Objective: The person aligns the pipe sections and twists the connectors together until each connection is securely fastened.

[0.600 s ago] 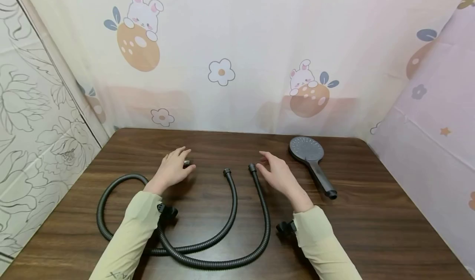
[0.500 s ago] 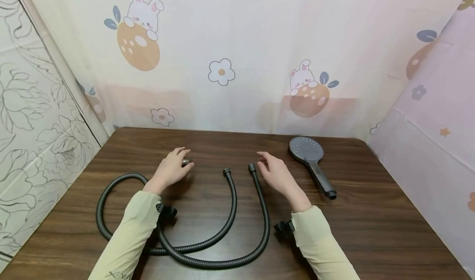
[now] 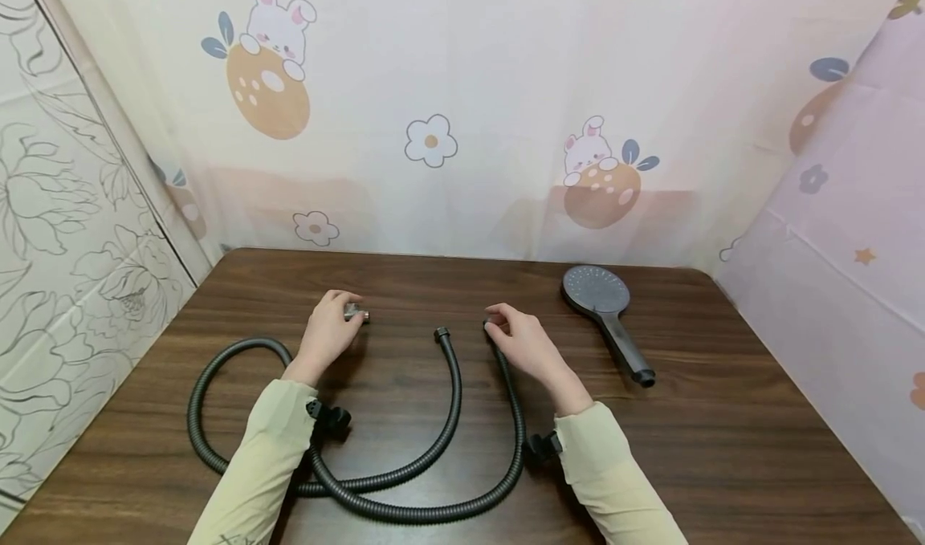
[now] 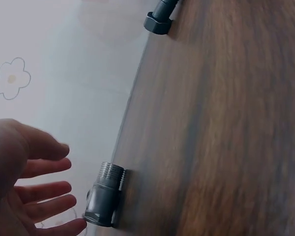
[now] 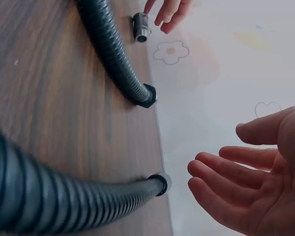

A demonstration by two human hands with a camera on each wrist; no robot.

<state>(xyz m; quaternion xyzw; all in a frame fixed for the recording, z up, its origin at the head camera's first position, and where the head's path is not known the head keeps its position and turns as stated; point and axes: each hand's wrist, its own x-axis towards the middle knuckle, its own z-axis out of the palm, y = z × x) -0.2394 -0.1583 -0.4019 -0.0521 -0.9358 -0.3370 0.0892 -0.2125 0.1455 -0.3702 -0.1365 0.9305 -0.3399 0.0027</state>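
A short metal pipe fitting [image 4: 104, 194] with a threaded end lies on the wooden table at the left. My left hand [image 3: 328, 328] is beside it, thumb and fingers parted, fingertips right at its lower end in the left wrist view. On the other side, my right hand [image 3: 531, 344] hovers over one end of a black ribbed shower hose [image 3: 405, 517]. In the right wrist view that hose end [image 5: 160, 184] sits just off the spread fingers [image 5: 221, 182], with nothing between them and the thumb. The hose's other end [image 3: 442, 335] lies between the two hands.
A grey shower head [image 3: 598, 290] rests at the back right, its handle pointing toward the front. The hose loops across the left and middle of the table [image 3: 723, 449]. Behind the table's back edge hangs a printed curtain [image 3: 491, 184].
The right hand has moved left and slightly down, over the hose end. The left hand has drawn slightly left, with its thumb and fingers closer together around the fitting. Hose and shower head have stayed put.
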